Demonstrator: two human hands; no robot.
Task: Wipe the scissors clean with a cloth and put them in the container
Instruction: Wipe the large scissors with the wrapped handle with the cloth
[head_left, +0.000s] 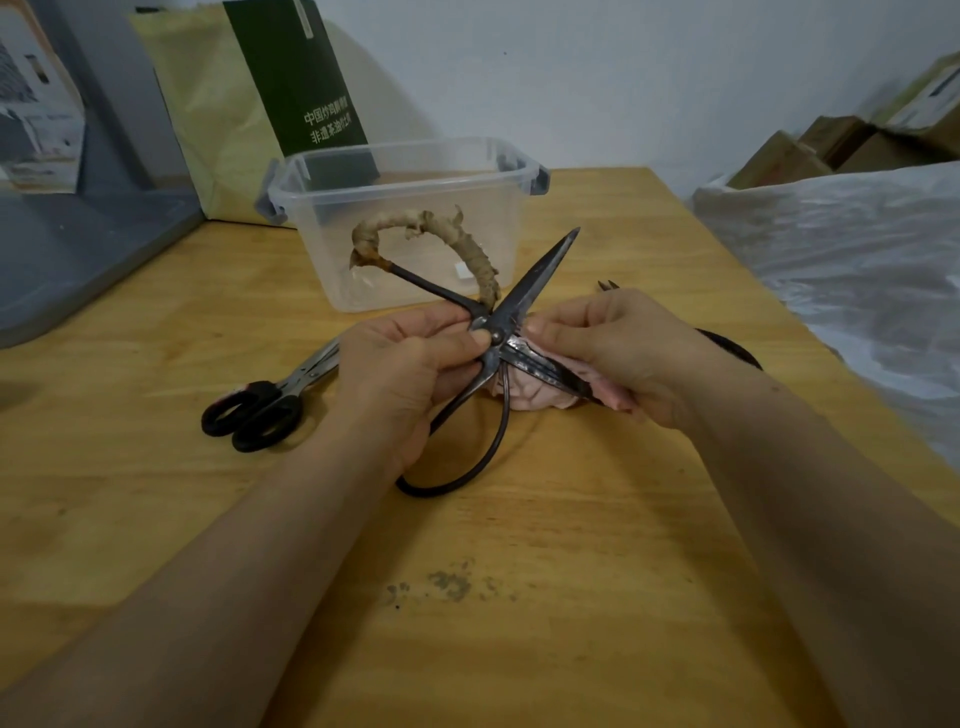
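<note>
**A:** Entry, head view. Where are the scissors?

**B:** The iron scissors (524, 299) are held above the table (519, 571), just in front of the clear container (405, 156) and not in it. The blades are spread into an X. One blade points up and to the right. The other runs down to the right, into the pink cloth (535, 395).

**A:** Left hand?

**B:** The left hand (400, 374) grips the scissors at the pivot. Its fingers (415, 327) are curled round the shanks and the thumb is pressed on the rivet. The bare black handle loop hangs below the palm. The other loop, wrapped in beige binding, shows against the container wall.

**A:** Right hand?

**B:** The right hand (623, 353) pinches the cloth around the lower blade, with the fingers folded over it. The blade tip pokes out past the cloth, near the palm.

**A:** Other items?

**B:** A black-handled pair (260, 413) lies flat on the table, left of the left hand. Dark tips (608, 285) and a black loop show behind the right hand. I cannot tell what that item is. A green and yellow bag (296, 78) stands behind the container.
</note>
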